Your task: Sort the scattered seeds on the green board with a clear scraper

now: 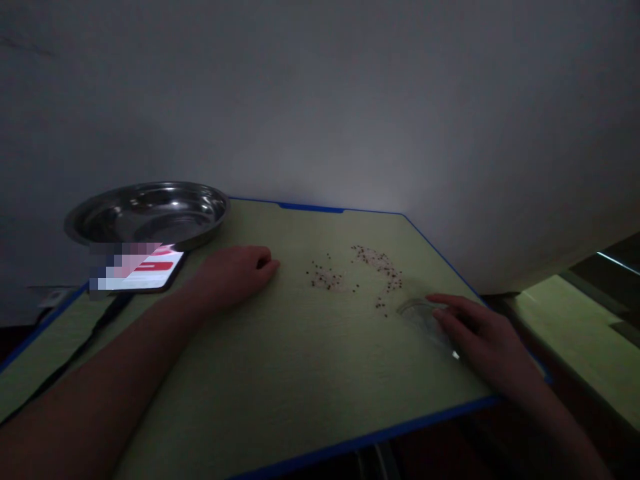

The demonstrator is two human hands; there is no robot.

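My left hand (237,275) rests on the table left of the grains, its fingers curled in; whatever lies inside them, if anything, is hidden. At the right, my right hand (480,337) has its thumb and fingers on a clear see-through container (424,319), whose ringed rim faces the grains. The container appears tilted or lying on its side; dim light blurs its shape. Between the hands lie two loose patches of small pale grains mixed with dark bean-like specks, a nearer-left patch (327,279) and a farther-right patch (379,261). A few dark specks lie apart near the container.
A shiny steel basin (150,213) stands at the back left. Before it lies a phone (160,270) with its screen lit, and a dark strap or cable (100,327) runs from it. The pale table (280,373) has a blue edge and meets a wall behind.
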